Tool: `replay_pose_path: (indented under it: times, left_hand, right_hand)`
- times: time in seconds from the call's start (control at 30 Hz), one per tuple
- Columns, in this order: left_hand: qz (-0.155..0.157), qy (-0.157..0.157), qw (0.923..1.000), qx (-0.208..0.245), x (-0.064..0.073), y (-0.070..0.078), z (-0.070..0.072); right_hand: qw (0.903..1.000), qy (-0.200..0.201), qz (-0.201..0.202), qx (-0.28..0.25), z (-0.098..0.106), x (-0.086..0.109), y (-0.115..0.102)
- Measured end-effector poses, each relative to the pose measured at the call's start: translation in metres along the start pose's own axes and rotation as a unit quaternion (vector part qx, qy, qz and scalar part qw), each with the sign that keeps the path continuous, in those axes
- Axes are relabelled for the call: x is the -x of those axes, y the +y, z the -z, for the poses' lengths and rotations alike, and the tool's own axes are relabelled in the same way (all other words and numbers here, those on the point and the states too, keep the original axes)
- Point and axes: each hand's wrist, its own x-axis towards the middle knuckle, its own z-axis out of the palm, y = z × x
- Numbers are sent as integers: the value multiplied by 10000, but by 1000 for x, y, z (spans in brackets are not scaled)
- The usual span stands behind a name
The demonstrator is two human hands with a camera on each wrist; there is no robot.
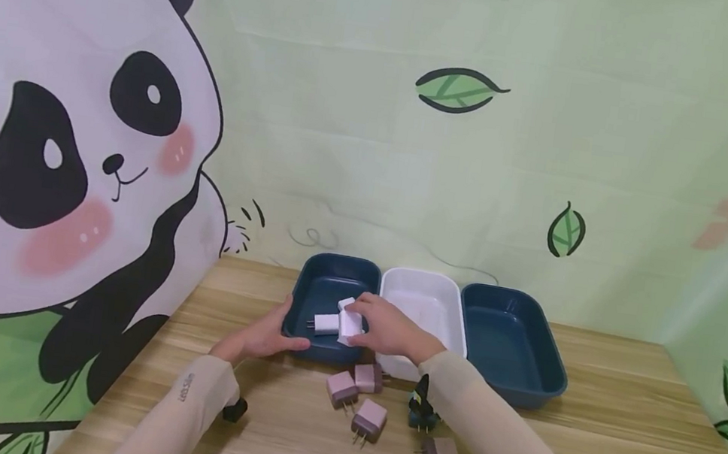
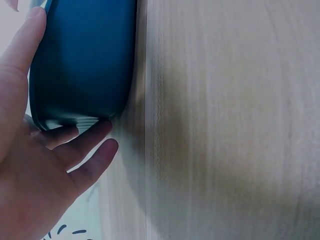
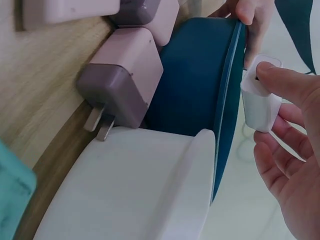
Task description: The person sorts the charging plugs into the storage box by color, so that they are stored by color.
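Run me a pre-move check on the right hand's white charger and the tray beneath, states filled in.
1. Right hand grip: ok, thumb and fingers pinch the white plug charger.
2. Position over the left dark-blue tray: ok, the head view shows the hand over it.
3. Left hand at the tray: ok, thumb at the rim, fingers beside the outer wall.
4. Held charger's prongs: cannot tell, no clear view of them.
5. White charger count at the tray: cannot tell, the right hand covers part of the group.
6. Pink plug chargers in a tray: not ok, four lie on the table.
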Motion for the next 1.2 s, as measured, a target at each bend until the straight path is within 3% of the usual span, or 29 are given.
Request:
replay_pose_path:
  times: [0.2,0.37,0.93,1.2]
  left_hand:
    - [87,-8,9999,72,1,0,0]
    - [38,0,9999,129,0,0,1]
    - [-200,17,9992,336,0,-2,-1]
    - [-103,19,9993,371,1,-2,-2]
  right_hand:
    - [9991,-110,-202,-355,-3,-10,1]
    - [9984,-65,-142,-550,-6,-18,1]
    - [9984,-179,40,-536,-25,-33,-1]
    - [9988,-189,46,-445,-30,-38,-1]
